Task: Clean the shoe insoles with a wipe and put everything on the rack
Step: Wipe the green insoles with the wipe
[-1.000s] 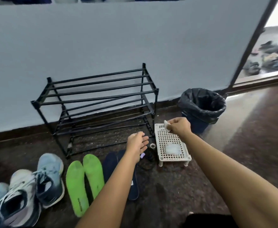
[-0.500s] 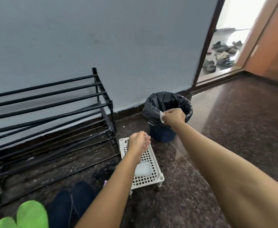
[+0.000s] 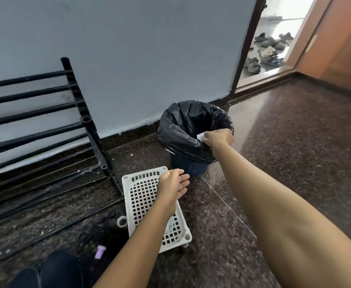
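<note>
Wipe (image 3: pixel 200 135) is pinched in the right hand (image 3: pixel 219 139) over the near rim of the bin (image 3: pixel 180 129); carry it well inside before releasing. Left hand (image 3: pixel 173 186) hovers above the tray (image 3: pixel 141 192), fingers (image 3: pixel 184 180) relaxed, empty

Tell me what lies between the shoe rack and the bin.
In the head view, only bare speckled floor lies between the shoe rack and the bin; the white tray sits nearer the camera, in front of that gap.

Right hand (image 3: pixel 219 139) holds probable wipe (image 3: pixel 200 136) over bin (image 3: pixel 180 125).
</note>
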The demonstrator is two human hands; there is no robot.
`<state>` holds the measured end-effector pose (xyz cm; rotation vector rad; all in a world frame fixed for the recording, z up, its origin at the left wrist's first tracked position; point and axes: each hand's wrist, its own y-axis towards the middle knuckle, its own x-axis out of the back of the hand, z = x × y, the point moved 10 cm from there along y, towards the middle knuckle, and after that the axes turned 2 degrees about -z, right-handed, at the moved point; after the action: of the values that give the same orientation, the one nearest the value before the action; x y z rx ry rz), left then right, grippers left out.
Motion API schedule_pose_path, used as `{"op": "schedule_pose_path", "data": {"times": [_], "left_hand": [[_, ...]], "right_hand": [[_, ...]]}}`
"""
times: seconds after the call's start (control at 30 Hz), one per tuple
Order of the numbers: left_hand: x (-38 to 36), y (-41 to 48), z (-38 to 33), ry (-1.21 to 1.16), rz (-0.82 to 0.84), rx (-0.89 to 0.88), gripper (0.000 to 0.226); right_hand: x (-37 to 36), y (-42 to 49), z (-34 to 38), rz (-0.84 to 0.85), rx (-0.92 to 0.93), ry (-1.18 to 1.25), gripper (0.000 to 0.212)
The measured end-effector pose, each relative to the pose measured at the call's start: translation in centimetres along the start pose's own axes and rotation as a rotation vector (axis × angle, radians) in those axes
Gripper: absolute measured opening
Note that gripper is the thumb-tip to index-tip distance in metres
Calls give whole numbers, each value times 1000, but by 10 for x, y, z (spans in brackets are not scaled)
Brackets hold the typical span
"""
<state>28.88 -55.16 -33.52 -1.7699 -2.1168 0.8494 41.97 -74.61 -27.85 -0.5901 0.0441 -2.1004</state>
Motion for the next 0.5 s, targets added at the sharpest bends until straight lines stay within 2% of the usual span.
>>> {"op": "schedule_pose_path", "data": {"times": [0.07,0.2,0.37,0.5], "left_hand": [[2,3,6,-3,-12,12,23],[13,2,9,9,-29,19,21],[39,-15,-6,0,-67,-15,15],[73,-46,-29,-4,-115,-62,13]], "right_hand": [[-5,-5,0,73,-18,92,12],[15,-16,1,-32,30,102,13],[27,-52,22,-150,145,88,29],[19,-100,52,-150,268,75,42]]}}
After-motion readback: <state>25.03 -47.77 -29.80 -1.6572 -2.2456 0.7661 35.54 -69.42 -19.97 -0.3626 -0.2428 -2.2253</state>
